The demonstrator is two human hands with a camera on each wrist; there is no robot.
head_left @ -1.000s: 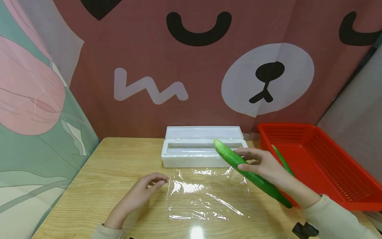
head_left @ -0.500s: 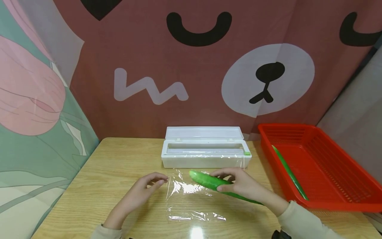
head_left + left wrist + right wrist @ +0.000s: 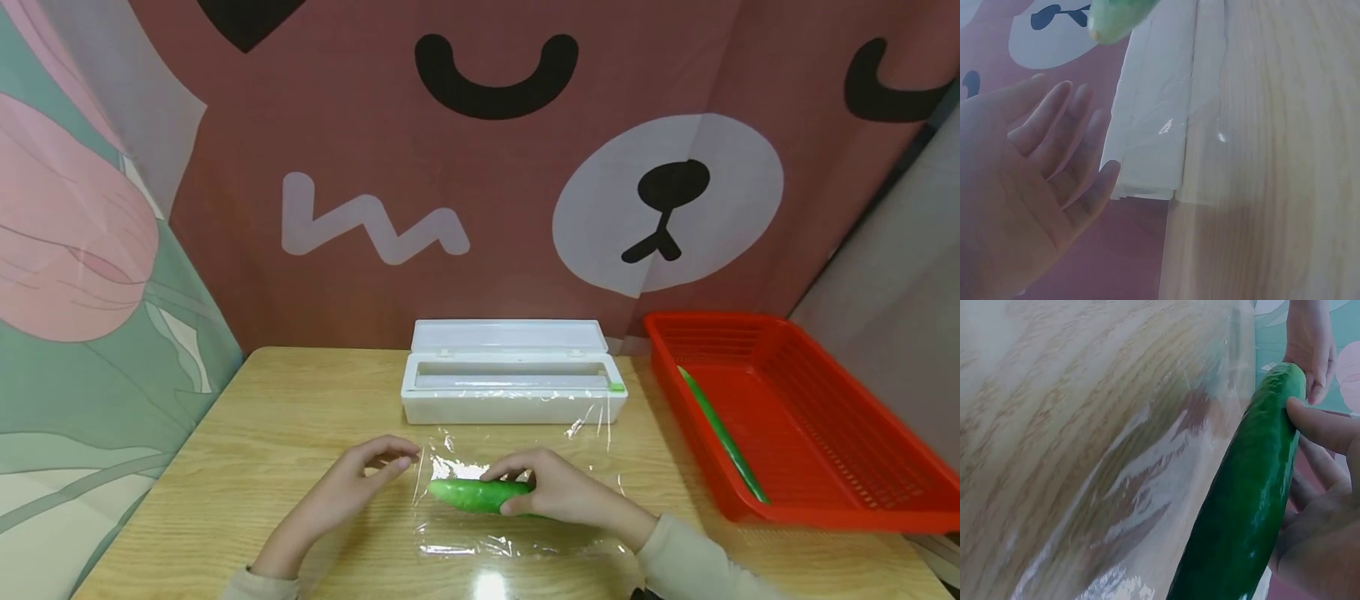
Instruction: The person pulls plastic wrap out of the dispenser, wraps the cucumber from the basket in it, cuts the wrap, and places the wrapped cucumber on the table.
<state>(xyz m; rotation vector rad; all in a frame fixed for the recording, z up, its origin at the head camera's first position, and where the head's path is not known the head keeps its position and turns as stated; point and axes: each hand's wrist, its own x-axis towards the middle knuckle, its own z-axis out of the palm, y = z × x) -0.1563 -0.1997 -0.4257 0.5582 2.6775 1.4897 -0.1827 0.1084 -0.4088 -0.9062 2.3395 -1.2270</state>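
A green cucumber (image 3: 471,495) lies crosswise over the clear plastic wrap (image 3: 450,533) in the head view. My right hand (image 3: 558,496) grips it from above, thumb on the near side and fingers on the far side. In the right wrist view the cucumber (image 3: 1244,500) runs up past the thumb, with its pale end uppermost. At the wrap's left edge is my left hand (image 3: 360,479), its fingers loosely bent. The left wrist view shows that hand (image 3: 1041,169) with its palm facing the camera and nothing held. Behind the wrap stands a white wrap dispenser box (image 3: 513,410), lid raised.
A red plastic basket (image 3: 862,518) sits at the right of the wooden table (image 3: 315,400). Inside, along its left wall, lies another cucumber (image 3: 723,437). A curtain with a printed bear (image 3: 375,100) hangs right behind the table.
My right hand has brought the cucumber from beside the basket leftward and down over the wrap, turning it nearly crosswise. The left hand has stayed in place.
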